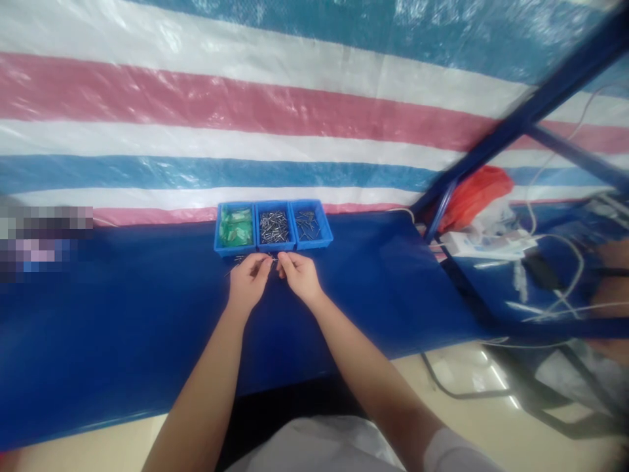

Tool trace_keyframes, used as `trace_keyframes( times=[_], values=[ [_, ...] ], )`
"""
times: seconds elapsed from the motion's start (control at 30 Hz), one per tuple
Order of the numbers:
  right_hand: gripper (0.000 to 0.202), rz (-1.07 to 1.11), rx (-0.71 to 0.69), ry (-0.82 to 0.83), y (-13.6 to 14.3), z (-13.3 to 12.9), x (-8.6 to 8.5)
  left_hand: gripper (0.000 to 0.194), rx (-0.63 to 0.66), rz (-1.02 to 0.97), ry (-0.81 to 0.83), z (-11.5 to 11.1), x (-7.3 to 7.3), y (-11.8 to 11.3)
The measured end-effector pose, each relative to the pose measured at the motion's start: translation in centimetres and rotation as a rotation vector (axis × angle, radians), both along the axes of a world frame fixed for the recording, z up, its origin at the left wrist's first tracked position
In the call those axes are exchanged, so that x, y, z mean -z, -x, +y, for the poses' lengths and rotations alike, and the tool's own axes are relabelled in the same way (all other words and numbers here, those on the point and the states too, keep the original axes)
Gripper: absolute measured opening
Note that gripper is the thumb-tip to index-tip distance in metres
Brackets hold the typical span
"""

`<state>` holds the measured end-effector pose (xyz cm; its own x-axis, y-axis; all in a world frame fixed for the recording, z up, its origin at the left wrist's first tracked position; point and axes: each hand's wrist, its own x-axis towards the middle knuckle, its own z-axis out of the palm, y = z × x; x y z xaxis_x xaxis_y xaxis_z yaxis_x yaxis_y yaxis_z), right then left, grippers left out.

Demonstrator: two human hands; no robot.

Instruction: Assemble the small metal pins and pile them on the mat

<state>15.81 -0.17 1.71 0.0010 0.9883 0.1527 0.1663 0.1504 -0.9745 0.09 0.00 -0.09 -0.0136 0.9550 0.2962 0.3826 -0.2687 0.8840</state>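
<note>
Blue tabletop (pixel 147 314) below grip; bins (pixel 314 244) just beyond. Left hand (pixel 249 276), right hand (pixel 299 275) pinched on thin piece (pixel 274 260). Apparent step: two-handed manipulation; next move calls for fine alignment.

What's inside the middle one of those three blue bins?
The middle bin holds a heap of small, thin, metallic-looking pieces. Whatever lies beneath the top ones is covered from view.
</note>
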Motion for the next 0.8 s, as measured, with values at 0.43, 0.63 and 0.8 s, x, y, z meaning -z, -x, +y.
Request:
trace_keyframes(
  times=[0.43, 0.63, 0.8],
  values=[
    [0.026, 0.031, 0.011, -0.053, 0.45, -0.16, 0.31, 0.026, -0.041, 0.007, -0.005, -0.13, -0.47, -0.09],
    [0.033, -0.008, -0.021, -0.05, 0.14, -0.03, 0.19, 0.026, -0.031, 0.015, 0.003, -0.02, -0.18, -0.05],
    [0.05, -0.059, -0.031, -0.057, 0.07, -0.15, 0.05, 0.027, -0.016, 0.017, 0.0, -0.01, -0.03, 0.01]
  ],
)
